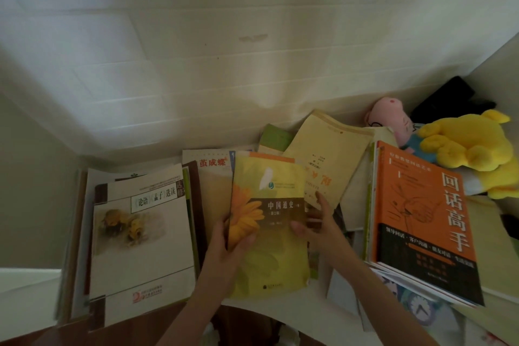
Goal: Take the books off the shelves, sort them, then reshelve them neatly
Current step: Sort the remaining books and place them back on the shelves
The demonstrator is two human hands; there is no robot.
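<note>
Far left there's a stack of books topped by a white-cover book [140,236] with faded yellow flowers on it, lying flat and pretty square to the stack under it. Just right of that, a book with red characters [211,163] peeks out, mostly buried.

Dead centre is the yellow book [271,205] with the orange daisy on the front, cover up, sitting on top of the middle pile. Both hands are on it. The left hand [224,253] grips the left edge, thumb curled over onto the cover; the fingers go underneath so I can't see them. The right hand [317,223] has the right edge, thumb on the cover and fingers fairly straight, pointing away along the side.

Behind that, a green book [276,136] and a pale yellow book [330,157] lie tilted against each other near the wall [196,64].

On the right, an orange book [421,205] with big white characters tops another stack. Past it, in the corner, a pink plush [391,116] lies just beside a yellow plush [471,146], with something black [446,95] behind them that I can't make out.
</note>
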